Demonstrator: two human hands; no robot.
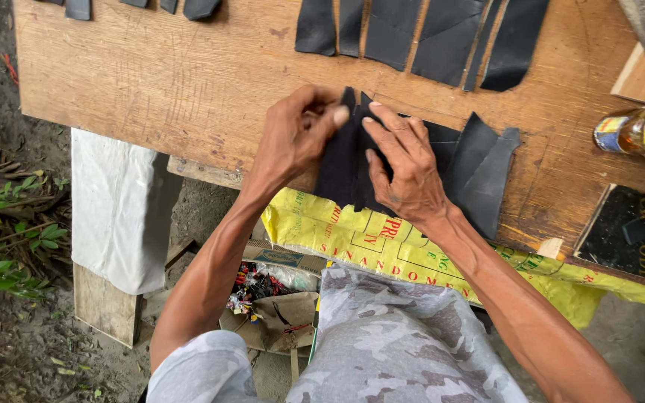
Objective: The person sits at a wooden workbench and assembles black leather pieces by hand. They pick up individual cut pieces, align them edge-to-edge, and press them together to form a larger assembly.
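Observation:
A stack of black rubber pieces lies at the near edge of a wooden board. My left hand pinches the top left edge of the stack with thumb and fingers. My right hand rests flat on the pieces, fingers spread and pointing to the far left, pressing them down. The part of the stack beneath both hands is hidden.
More cut black strips lie in a row along the board's far edge. A bottle lies at the right, by a dark box. A yellow printed sack hangs under the board. A white cloth and a cardboard box of scraps sit below.

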